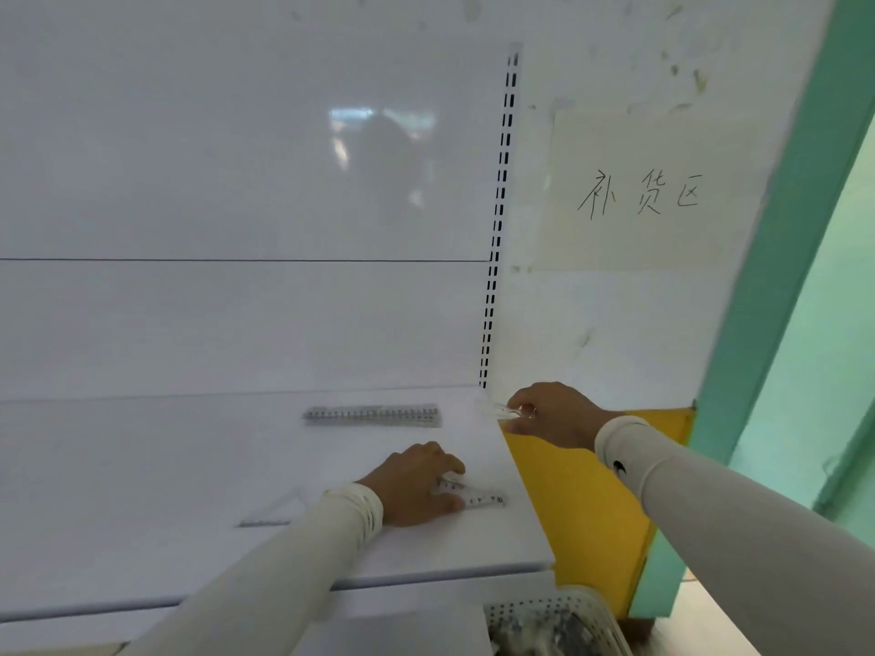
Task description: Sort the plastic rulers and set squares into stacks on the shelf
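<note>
Your left hand point(416, 485) lies low on the white shelf point(142, 490), fingers curled over one end of a clear short ruler point(478, 497) whose other end pokes out to the right near the shelf's side edge; that grip is closed on it, though how firmly you hold it cannot be told. Your right hand point(554, 414) is at the back right corner, pinching a clear piece point(497, 409) that is too blurred to name as ruler or set square. A stack of long rulers point(374, 415) lies flat toward the back, well apart from your left hand, and a set square point(274, 511) lies just left of your left sleeve. The step looks like placing what you hold, so identify each piece first and match it to its kind. Carry the short ruler flat, lower it onto its pile and square the edges with your fingertips before letting go; clear plastic slides easily on this smooth shelf. Keep piles away from the right edge, where a piece could drop toward the basket point(558, 622) below. Mind your left sleeve does not sweep the set square out of line.
</note>
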`<control>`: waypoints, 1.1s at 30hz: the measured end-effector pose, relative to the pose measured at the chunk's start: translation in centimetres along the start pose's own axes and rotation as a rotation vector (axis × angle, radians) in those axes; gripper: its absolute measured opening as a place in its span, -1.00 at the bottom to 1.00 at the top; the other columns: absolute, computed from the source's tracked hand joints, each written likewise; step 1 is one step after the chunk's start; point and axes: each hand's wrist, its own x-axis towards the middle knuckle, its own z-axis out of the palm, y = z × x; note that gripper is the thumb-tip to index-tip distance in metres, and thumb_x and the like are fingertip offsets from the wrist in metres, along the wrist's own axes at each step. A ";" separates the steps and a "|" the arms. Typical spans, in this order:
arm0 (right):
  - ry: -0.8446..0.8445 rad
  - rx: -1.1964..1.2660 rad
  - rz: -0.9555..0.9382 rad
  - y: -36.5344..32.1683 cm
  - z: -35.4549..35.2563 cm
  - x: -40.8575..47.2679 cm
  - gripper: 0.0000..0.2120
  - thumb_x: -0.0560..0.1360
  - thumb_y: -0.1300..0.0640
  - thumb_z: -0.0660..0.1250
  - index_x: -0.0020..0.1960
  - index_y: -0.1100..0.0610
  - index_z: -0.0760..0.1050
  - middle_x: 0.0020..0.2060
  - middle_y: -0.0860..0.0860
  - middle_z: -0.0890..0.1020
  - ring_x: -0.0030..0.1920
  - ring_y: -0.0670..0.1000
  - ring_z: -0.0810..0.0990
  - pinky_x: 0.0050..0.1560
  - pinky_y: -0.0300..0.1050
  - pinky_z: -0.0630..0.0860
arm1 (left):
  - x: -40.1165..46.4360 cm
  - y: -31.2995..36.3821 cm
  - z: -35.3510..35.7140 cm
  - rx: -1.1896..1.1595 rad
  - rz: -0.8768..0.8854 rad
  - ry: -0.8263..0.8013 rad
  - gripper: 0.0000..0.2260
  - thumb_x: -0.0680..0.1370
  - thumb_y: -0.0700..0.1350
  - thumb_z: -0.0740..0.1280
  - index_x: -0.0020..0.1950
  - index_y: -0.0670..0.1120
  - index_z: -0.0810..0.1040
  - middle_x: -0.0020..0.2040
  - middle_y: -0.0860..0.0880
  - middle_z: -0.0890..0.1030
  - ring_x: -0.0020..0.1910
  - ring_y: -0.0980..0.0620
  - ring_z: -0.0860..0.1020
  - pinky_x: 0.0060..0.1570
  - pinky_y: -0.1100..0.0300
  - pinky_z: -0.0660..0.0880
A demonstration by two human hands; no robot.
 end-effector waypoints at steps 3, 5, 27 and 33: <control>0.009 0.014 0.004 0.2 -0.1 0.2 -0.55 0.55 -0.16 0.25 0.34 0.06 0.44 0.19 0.00 0.53 0.13 0.01 0.49 0.07 -0.16 0.38 | 0.1 0.0 0.1 0.008 0.004 -0.015 -0.54 0.56 0.17 0.24 0.42 0.07 0.33 0.35 0.00 0.36 0.31 -0.02 0.35 0.32 0.03 0.30; 0.021 0.012 -0.002 0.1 -0.3 0.5 -0.55 0.55 -0.16 0.25 0.34 0.06 0.44 0.18 0.00 0.53 0.10 0.01 0.49 0.06 -0.17 0.37 | 0.2 -0.2 0.2 0.025 0.001 -0.018 -0.53 0.55 0.19 0.25 0.42 0.09 0.33 0.36 0.00 0.36 0.32 -0.02 0.33 0.32 0.03 0.29; -0.033 0.005 -0.083 -7.0 1.9 6.2 -0.54 0.53 -0.18 0.28 0.33 0.04 0.44 0.16 -0.03 0.52 0.15 0.00 0.49 0.18 -0.13 0.41 | -4.7 -11.4 -3.7 -0.054 -0.338 0.155 -0.56 0.57 0.22 0.21 0.38 0.06 0.38 0.40 0.09 0.37 0.37 0.06 0.36 0.40 0.09 0.22; -0.019 -0.015 -0.181 -12.3 3.0 10.2 -0.54 0.52 -0.19 0.29 0.33 0.01 0.45 0.12 -0.04 0.51 0.17 0.01 0.48 0.16 -0.15 0.36 | -7.5 -17.7 -4.5 0.010 -0.472 0.168 -0.46 0.57 0.26 0.14 0.47 0.01 0.30 0.49 0.04 0.28 0.43 0.04 0.32 0.41 0.16 0.20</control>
